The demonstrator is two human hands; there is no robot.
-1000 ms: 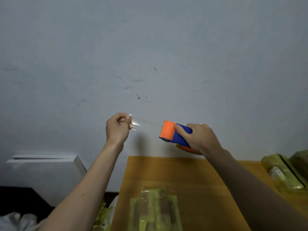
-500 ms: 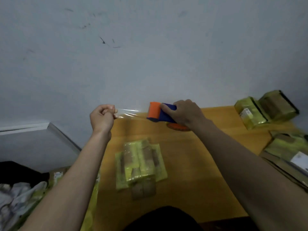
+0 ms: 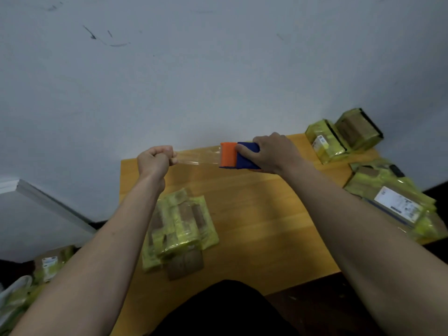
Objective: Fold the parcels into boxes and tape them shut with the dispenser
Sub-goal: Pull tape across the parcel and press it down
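Two hands, one strip: my left hand [image 3: 155,161] pinches the free end of the clear tape [image 3: 197,155], which runs level to the dispenser [image 3: 236,155] clenched in my right hand [image 3: 271,154]. The flat parcel [image 3: 179,226] lies on the table [image 3: 254,214] nearer me than the strip (below my left wrist), its long axis crossing the tape's.

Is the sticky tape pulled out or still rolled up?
Pulled out. A clear tape strip stretches from the dispenser to the left hand.

White labels [image 3: 397,206] on parcels, print too blurry, no legible txt.
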